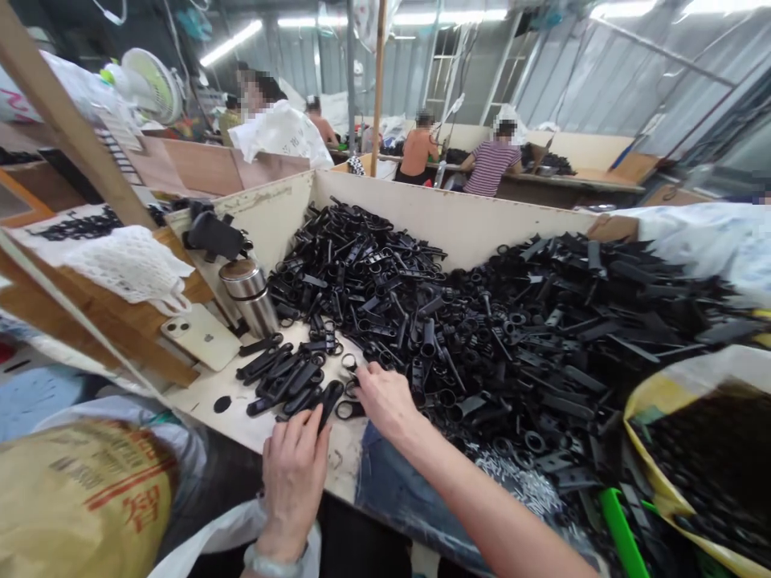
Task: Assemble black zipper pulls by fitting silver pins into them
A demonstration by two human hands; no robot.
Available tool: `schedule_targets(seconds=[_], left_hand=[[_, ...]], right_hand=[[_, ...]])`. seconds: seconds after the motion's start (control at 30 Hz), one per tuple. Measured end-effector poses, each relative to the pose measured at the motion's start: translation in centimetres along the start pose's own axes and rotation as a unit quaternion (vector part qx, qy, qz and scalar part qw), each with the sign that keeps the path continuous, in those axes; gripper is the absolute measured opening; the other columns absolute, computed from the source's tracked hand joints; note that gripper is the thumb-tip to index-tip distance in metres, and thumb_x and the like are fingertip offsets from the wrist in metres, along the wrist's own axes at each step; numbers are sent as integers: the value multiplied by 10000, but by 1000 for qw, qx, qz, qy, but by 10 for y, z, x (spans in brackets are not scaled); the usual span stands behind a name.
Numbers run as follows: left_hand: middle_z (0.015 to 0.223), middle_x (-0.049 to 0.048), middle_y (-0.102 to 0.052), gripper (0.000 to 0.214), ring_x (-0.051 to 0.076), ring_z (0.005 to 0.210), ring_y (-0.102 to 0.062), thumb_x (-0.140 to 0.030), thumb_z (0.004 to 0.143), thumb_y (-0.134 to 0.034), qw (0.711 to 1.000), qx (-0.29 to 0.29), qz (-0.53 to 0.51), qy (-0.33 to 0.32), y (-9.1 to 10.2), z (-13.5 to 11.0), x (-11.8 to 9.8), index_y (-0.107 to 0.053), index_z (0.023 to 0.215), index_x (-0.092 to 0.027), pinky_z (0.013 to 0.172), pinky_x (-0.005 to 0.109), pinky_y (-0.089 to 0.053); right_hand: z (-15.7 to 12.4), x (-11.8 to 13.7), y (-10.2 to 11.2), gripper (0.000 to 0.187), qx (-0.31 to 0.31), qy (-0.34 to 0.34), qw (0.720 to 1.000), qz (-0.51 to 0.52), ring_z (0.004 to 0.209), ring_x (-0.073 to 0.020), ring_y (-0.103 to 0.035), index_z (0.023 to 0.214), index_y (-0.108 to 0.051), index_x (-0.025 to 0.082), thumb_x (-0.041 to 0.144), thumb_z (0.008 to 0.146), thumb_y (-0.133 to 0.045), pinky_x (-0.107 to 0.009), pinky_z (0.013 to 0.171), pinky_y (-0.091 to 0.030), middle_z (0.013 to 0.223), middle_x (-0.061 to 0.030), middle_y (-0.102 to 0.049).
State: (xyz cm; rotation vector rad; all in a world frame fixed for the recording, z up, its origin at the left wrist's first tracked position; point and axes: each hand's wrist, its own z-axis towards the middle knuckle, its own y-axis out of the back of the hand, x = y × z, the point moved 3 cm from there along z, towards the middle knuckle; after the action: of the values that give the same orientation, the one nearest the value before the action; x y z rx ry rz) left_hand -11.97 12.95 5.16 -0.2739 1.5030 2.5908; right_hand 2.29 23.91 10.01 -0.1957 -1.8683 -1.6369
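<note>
Slim black plastic handle piece [332,397]: held low in the centre of the frame; its long axis is slanted from lower left to upper right, steeply, with the free rounded end pointed to the upper right; its surface is seen as smooth and dull.
Left hand [293,474]: seen at lower centre, back upward; its grip is clamped on the near end of the handle piece.
Right hand [385,401]: reached in from the lower right, its fingertips brought together beside a small black ring [349,363]; whether anything is pinched in this grip cannot be told.
Row of black ring-ended plastic handles [283,377]: laid left of centre, mostly slanted the same way as the held piece, some overlapped.
Pale, flat-topped counter [201,397]: marked by a flat black disc [222,404] at lower left of centre.
Tangled heap of black plastic parts [373,281]: spread over centre and right, with rings, tubes and flat tapered strips mixed.
Small silvery metal pieces [521,482]: piled at lower right of centre, beside dark blue cloth [409,482].
Cylindrical brushed-steel flask [248,297]: stood upright left of centre, near a white phone [205,337] laid flat.
</note>
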Motion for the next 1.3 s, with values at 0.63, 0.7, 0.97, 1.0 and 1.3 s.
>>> schedule_targets(seconds=[0.63,0.7,0.97,1.0,1.3], left_hand=[[783,-8,-754,515,166,725,-700,-411,617,-944,502,295,-688,433,-23,7,-127,-598,946,-217,687,261,-559],[736,-35,-725,520,134,628,-651,-427,632,-932,524,297,-676,425,-21,7,-131,-579,957,-226,578,224,-519],[805,3,-703,367,96,649,-590,-366,796,-810,476,355,-703,393,-8,-3,-146,-641,1058,-171,599,205,-433],[801,13,-702,356,97,644,-589,-358,801,-799,456,357,-710,401,-6,-5,-145,-650,1054,-157,596,208,-425],[734,39,-685,472,131,555,-569,-459,715,-827,404,355,-712,450,-3,-13,-131,-660,1025,-145,477,237,-413]], right_hand=[[-136,-95,87,168,-139,-13,990,-8,713,-160,-706,919,-772,240,284,982,-623,-226,661,-500,817,5,-775],[-115,-124,116,213,-183,-49,980,-57,937,-206,-728,1111,-742,222,251,1018,-552,-275,814,-520,1066,-69,-782],[-63,-155,127,167,-186,-89,966,-159,746,-197,-726,966,-727,219,224,977,-561,-275,622,-458,1073,-79,-734],[-66,-156,126,164,-191,-82,966,-153,747,-205,-724,975,-722,219,247,972,-561,-283,612,-457,1082,-84,-733],[-127,-133,95,373,-262,73,962,40,477,-158,-632,993,-702,259,613,931,-602,-287,467,-547,1030,-83,-803]])
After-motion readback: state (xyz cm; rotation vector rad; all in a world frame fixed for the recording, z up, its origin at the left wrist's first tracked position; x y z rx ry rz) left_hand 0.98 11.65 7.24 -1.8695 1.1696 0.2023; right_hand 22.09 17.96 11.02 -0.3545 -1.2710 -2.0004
